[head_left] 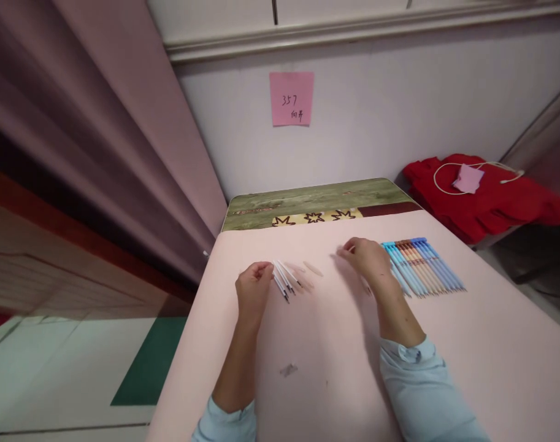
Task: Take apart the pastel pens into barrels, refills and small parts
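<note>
Several white pen refills [285, 277] with dark tips lie fanned out on the pale tabletop. My left hand [253, 288] is closed in a pinch at their upper left, its fingertips at the end of the leftmost refill. Translucent beige pen barrels [313, 269] lie just right of the refills, some partly under them. My right hand [369, 258] is also pinched, with a small whitish piece at its fingertips, too blurred to name. Beside that wrist, a row of pens [420, 267] in light blue, brown-orange and darker blue lies side by side, partly hidden by the hand.
A small clear scrap [288, 369] lies on the near part of the tabletop [326, 405]. Behind is a green, patterned table end [307, 199] against the wall, with a pink note [292, 99] above. Red cloth [486, 196] with a white cord sits at right; a curtain [137, 110] hangs left.
</note>
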A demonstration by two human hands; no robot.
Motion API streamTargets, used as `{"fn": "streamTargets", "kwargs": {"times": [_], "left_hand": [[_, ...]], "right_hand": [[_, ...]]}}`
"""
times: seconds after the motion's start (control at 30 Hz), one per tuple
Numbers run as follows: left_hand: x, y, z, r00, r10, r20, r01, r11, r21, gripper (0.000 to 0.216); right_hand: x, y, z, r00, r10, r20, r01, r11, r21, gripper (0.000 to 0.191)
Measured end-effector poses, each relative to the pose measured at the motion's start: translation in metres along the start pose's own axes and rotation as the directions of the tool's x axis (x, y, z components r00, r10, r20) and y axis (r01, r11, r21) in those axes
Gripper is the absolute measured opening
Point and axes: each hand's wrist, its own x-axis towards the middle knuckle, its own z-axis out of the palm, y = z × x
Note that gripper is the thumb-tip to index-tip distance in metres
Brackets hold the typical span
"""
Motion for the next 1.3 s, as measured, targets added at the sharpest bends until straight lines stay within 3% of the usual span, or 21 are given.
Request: {"fn": "streamTargets", "kwargs": {"times": [0.07,0.17,0.27,0.37,0.47,0.63,0.73,0.83,0.9,0.97,1.07,1.17,1.23,1.3], "left_hand": [[0.0,0.001,-0.001,1.0,0.005,0.003,-0.005,1.0,-0.006,0.026],[0.002,0.001,-0.006,1.0,-0.016,-0.006,0.016,1.0,-0.021,0.025],[0.003,0.002,-0.01,0.999,-0.029,0.031,0.028,0.999,0.017,0.022],[-0.001,0.006,-0.004,0.987,0.104,0.122,-0.122,0.981,0.15,0.013],[-0.013,0.01,0.013,0.911,0.305,0.279,-0.383,0.877,0.291,0.008],[-0.033,0.005,0.04,0.756,0.429,0.494,-0.633,0.671,0.386,0.02],[-0.035,-0.002,0.044,0.73,0.439,0.524,-0.67,0.611,0.422,0.02],[-0.034,-0.006,0.044,0.725,0.447,0.524,-0.675,0.613,0.41,0.017],[-0.032,-0.007,0.044,0.733,0.445,0.515,-0.663,0.637,0.394,0.018],[-0.031,-0.005,0.044,0.752,0.441,0.49,-0.634,0.688,0.353,0.017],[-0.025,0.001,0.038,0.801,0.441,0.404,-0.56,0.791,0.247,0.012],[-0.016,0.008,0.023,0.897,0.384,0.218,-0.426,0.883,0.196,0.011],[-0.009,0.012,0.01,0.962,0.264,0.064,-0.271,0.948,0.168,0.015],[-0.004,0.015,-0.003,0.991,0.125,-0.045,-0.121,0.99,0.075,0.019]], "right_hand": [[-0.006,-0.02,0.009,0.985,-0.144,0.093,0.143,0.99,0.012,0.027],[-0.014,-0.041,0.022,0.963,-0.179,0.2,0.192,0.98,-0.046,0.023],[-0.017,-0.046,0.032,0.961,-0.19,0.201,0.203,0.978,-0.045,0.016],[-0.016,-0.046,0.038,0.953,-0.241,0.183,0.245,0.97,0.0,0.013],[-0.015,-0.049,0.043,0.956,-0.249,0.155,0.251,0.968,0.007,0.015],[-0.017,-0.054,0.05,0.972,-0.223,0.069,0.223,0.975,0.011,0.017],[-0.017,-0.055,0.048,0.965,-0.252,0.078,0.249,0.967,0.048,0.017],[-0.012,-0.043,0.034,0.964,-0.254,0.078,0.249,0.966,0.073,0.02],[-0.006,-0.024,0.019,0.983,-0.18,0.037,0.179,0.983,0.031,0.025],[0.001,-0.001,0.004,1.0,-0.008,-0.003,0.008,0.997,-0.073,0.029],[0.007,0.026,-0.007,0.987,0.153,0.056,-0.14,0.972,-0.187,0.033],[0.009,0.029,-0.002,0.978,0.172,0.119,-0.141,0.963,-0.229,0.04],[0.009,0.024,0.005,0.981,0.148,0.127,-0.115,0.965,-0.237,0.044],[0.009,0.019,0.01,0.983,0.131,0.129,-0.099,0.968,-0.231,0.044]]}}
